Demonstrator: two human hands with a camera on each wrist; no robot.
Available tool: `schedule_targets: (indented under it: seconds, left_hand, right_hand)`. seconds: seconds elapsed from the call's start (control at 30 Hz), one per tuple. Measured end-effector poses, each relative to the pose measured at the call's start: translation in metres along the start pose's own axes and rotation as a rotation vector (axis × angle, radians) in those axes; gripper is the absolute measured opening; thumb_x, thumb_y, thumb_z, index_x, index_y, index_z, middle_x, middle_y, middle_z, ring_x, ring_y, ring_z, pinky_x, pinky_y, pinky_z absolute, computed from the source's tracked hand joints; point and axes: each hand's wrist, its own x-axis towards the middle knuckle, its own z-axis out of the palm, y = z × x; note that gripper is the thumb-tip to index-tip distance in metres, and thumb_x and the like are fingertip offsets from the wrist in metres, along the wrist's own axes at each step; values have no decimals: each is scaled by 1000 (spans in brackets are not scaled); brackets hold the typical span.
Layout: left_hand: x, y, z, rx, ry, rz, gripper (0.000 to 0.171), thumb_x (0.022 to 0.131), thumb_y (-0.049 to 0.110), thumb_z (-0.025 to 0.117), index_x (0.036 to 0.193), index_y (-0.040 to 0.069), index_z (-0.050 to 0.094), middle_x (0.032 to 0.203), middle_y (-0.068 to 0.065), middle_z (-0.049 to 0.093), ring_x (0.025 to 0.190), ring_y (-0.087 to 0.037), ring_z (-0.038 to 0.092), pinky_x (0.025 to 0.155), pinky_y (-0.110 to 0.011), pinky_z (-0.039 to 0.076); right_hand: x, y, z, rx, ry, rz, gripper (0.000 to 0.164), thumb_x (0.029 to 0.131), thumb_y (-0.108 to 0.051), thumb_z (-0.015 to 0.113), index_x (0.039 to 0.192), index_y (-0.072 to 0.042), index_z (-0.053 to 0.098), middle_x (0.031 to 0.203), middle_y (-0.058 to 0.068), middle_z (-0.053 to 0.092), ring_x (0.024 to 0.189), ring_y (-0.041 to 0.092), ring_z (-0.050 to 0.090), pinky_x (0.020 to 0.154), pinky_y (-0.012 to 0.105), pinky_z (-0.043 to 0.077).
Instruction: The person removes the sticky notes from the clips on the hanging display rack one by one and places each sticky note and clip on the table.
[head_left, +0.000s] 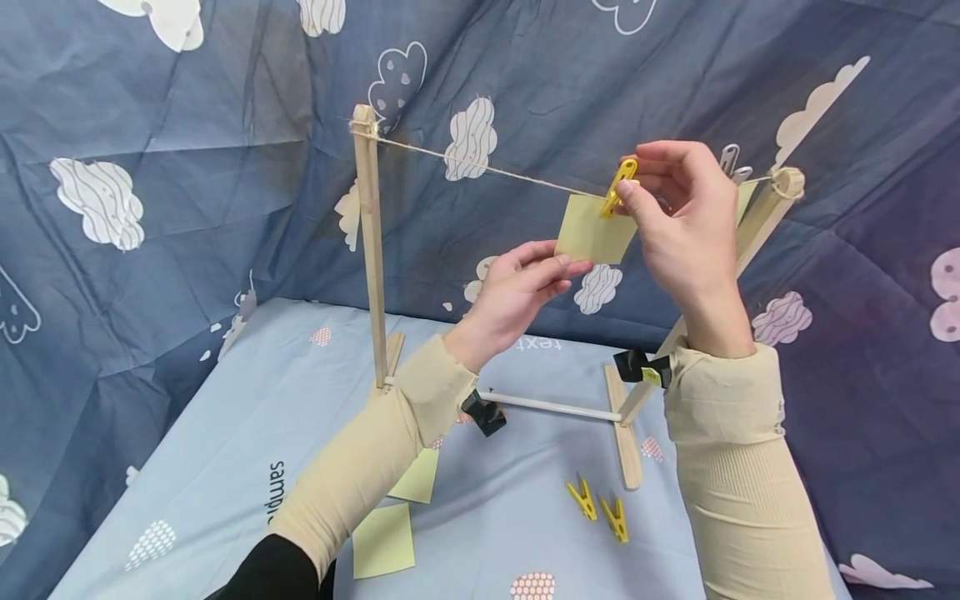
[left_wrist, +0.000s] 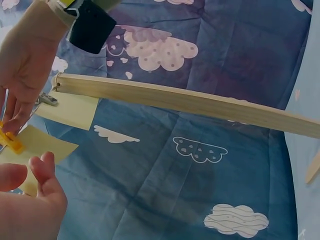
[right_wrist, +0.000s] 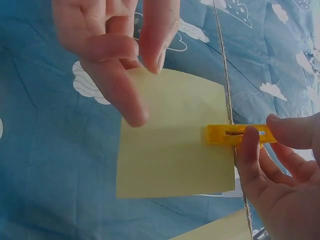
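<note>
A yellow paper note (head_left: 596, 229) hangs at the twine (head_left: 517, 176), its top edge meeting the line. My right hand (head_left: 690, 217) pinches a yellow clothespin (right_wrist: 232, 134) between thumb and fingers, and the clothespin's jaws sit over the note's edge and the twine. At the note's lower left corner, my left hand (head_left: 525, 283) pinches the paper between thumb and fingers, as the right wrist view also shows. Another yellow note (left_wrist: 70, 110) hangs farther along the twine under a metal clip (left_wrist: 48, 98), partly behind my right hand in the head view.
Two wooden posts, left (head_left: 369, 250) and right (head_left: 765, 218), carry the twine, with a white rod (head_left: 547, 406) joining them low down. Two yellow clothespins, one (head_left: 582, 500) beside the other (head_left: 615, 520), and two yellow notes (head_left: 384, 542) lie on the pale blue cloth (head_left: 480, 533).
</note>
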Motion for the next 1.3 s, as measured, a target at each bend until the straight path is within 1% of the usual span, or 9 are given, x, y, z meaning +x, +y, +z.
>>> schedule_targets:
  seconds: [0.17, 0.33, 0.5, 0.73, 1.0, 1.3]
  left_hand:
    - [-1, -3, 2, 54, 67, 21, 24, 85, 11, 59, 108, 3, 60, 103, -18, 65, 91, -15, 66, 72, -20, 49]
    - [-2, -2, 3, 40, 141, 42, 23, 84, 13, 61, 106, 7, 63, 100, -17, 66, 91, -17, 66, 70, -19, 50]
    - [-4, -1, 1, 49, 173, 40, 23, 82, 15, 63, 105, 11, 65, 96, -13, 68, 89, -17, 66, 70, -19, 50]
    - [-6, -1, 2, 74, 179, 37, 25, 81, 17, 64, 105, 11, 65, 95, -12, 68, 88, -17, 67, 71, -20, 51]
    - [-8, -2, 5, 69, 175, 41, 25, 82, 15, 64, 106, 8, 64, 97, -13, 67, 87, -16, 67, 70, -19, 50]
    - [-9, -2, 3, 75, 172, 48, 27, 82, 14, 64, 108, 7, 63, 99, -13, 67, 88, -17, 67, 71, -20, 51]
  right_hand:
    - [-3, -6, 1, -16, 10, -1, 28, 81, -2, 62, 108, -2, 55, 101, 7, 60, 86, 12, 60, 76, 16, 49]
    - [-3, -7, 1, -33, 27, -5, 28, 77, -3, 66, 105, -3, 58, 99, 6, 63, 84, 10, 61, 77, 16, 48]
    - [-2, -6, 1, -15, 46, -24, 27, 75, -2, 68, 101, -2, 59, 93, 4, 65, 82, 10, 62, 74, 15, 48]
    - [-2, -4, 2, 21, 65, -32, 26, 74, -2, 69, 98, -1, 60, 93, 5, 66, 82, 12, 63, 76, 16, 49]
    - [-2, -4, 6, 49, 126, -70, 20, 74, 0, 69, 92, 0, 61, 90, 7, 67, 78, 13, 63, 71, 17, 49]
    - [-2, -4, 10, 98, 174, -108, 17, 74, 2, 68, 89, 3, 61, 89, 11, 67, 77, 16, 64, 72, 19, 50]
